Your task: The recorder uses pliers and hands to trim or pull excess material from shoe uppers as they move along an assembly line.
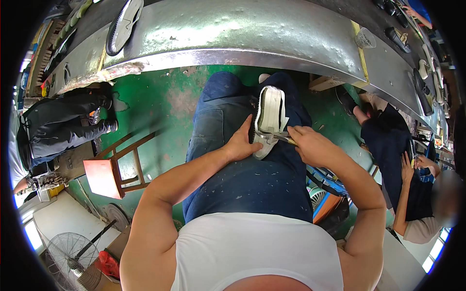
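Resting on your lap, the white shoe is held by your left fingers, while your right fingers grip a metal tool against it.

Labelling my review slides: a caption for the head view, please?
Left hand steadying a pale shoe, right hand holding a metal tool at it, before a metal-topped bench.

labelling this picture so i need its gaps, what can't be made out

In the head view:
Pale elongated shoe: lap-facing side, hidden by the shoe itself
In the head view:
Pale elongated shoe: lap-facing side, hidden by the shoe itself.
Slim grey metal tool: grip end, covered by the bare right hand.
Bare left hand: some fingers, behind the shoe.
Co-worker in dark grey trousers: head, cut off by the dark round rim.
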Available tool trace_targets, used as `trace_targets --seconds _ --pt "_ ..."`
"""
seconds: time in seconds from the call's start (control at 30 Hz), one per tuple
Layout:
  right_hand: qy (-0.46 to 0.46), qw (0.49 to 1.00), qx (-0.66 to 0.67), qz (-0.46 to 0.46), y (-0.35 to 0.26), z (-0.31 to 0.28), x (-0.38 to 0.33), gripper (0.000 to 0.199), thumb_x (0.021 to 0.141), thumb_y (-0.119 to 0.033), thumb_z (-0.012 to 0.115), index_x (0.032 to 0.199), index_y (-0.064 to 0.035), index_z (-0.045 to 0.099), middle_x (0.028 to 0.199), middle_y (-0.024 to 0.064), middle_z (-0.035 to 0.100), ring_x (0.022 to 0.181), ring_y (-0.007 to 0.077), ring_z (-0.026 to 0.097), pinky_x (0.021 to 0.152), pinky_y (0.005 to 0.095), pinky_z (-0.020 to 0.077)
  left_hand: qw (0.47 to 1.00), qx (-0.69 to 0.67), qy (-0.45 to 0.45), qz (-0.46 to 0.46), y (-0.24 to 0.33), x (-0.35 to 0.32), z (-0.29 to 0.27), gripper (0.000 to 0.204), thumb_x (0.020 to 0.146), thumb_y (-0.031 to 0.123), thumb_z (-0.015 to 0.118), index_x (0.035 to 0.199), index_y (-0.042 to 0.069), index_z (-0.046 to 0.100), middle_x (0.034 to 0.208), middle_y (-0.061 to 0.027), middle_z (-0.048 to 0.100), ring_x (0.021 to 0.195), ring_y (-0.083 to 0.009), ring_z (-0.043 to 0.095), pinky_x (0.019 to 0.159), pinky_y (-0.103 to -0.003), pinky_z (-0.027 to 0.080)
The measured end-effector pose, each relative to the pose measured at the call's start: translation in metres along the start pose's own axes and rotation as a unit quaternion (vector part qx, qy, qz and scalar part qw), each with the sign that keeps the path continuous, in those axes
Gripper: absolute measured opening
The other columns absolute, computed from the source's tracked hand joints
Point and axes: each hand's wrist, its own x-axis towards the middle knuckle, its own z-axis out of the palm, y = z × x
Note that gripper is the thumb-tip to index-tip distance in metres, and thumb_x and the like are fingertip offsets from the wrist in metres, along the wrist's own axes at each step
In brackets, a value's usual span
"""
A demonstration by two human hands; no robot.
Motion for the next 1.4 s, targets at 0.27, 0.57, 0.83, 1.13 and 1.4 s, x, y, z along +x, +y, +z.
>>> trace_targets --seconds 0.27,0.57,0.83,1.13,1.4 --pt "-0.174 0.981 -0.062 0.059 -0.013 0.003 0.032 0.026 0.088 -0.025 0.066 0.095 0.0003 0.064 0.083 0.0204 0.070 0.080 0.0389 0.069 0.072 0.0486 0.0544 0.886 -0.459 0.055 -0.029 -0.019 0.012 0.015 0.067 0.107 0.040 0.035 0.157 0.000 0.015 0.161 -0.0183 0.025 0.149 -0.0249 0.023 0.121 -0.033 0.018" --pt "-0.083 0.989 0.046 0.117 -0.010 0.025 0.012 0.047 0.089 -0.019 0.064 0.128 0.0037 0.053 0.111 0.0266 0.063 0.102 0.0429 0.062 0.089 0.0473 0.0508 0.957 -0.038 0.288 0.017 -0.026 0.033 0.026 0.056 0.108 0.037 0.027 0.145 -0.002 0.043 0.138 -0.0293 0.053 0.128 -0.0424 0.052 0.109 -0.041 0.040" --pt "0.021 0.984 -0.159 0.073 0.009 0.023 0.034 0.058 0.080 0.000 0.061 0.135 0.0137 0.045 0.124 0.0267 0.056 0.116 0.0410 0.055 0.101 0.0437 0.0473 0.965 -0.008 0.249 0.075 -0.016 0.027 0.024 0.057 0.107 0.033 0.031 0.150 -0.005 0.033 0.149 -0.0279 0.041 0.139 -0.0398 0.041 0.115 -0.039 0.033" --pt "-0.004 0.975 -0.196 0.104 0.007 0.011 0.040 0.044 0.085 -0.010 0.064 0.125 0.0067 0.056 0.106 0.0200 0.066 0.100 0.0378 0.064 0.080 0.0466 0.0542 0.963 0.083 0.220 0.133 -0.007 0.027 0.020 0.056 0.106 0.026 0.039 0.153 -0.003 0.028 0.154 -0.0290 0.031 0.143 -0.0408 0.035 0.115 -0.039 0.032" --pt "-0.058 0.979 0.080 0.178 0.045 0.001 0.028 0.024 0.091 -0.022 0.064 0.100 0.0004 0.059 0.090 0.0230 0.065 0.086 0.0412 0.064 0.077 0.0468 0.0513 0.947 0.241 0.146 0.157 -0.006 0.025 0.015 0.060 0.104 0.030 0.045 0.158 0.017 0.023 0.157 -0.0345 0.017 0.136 -0.0504 0.038 0.111 -0.043 0.039"
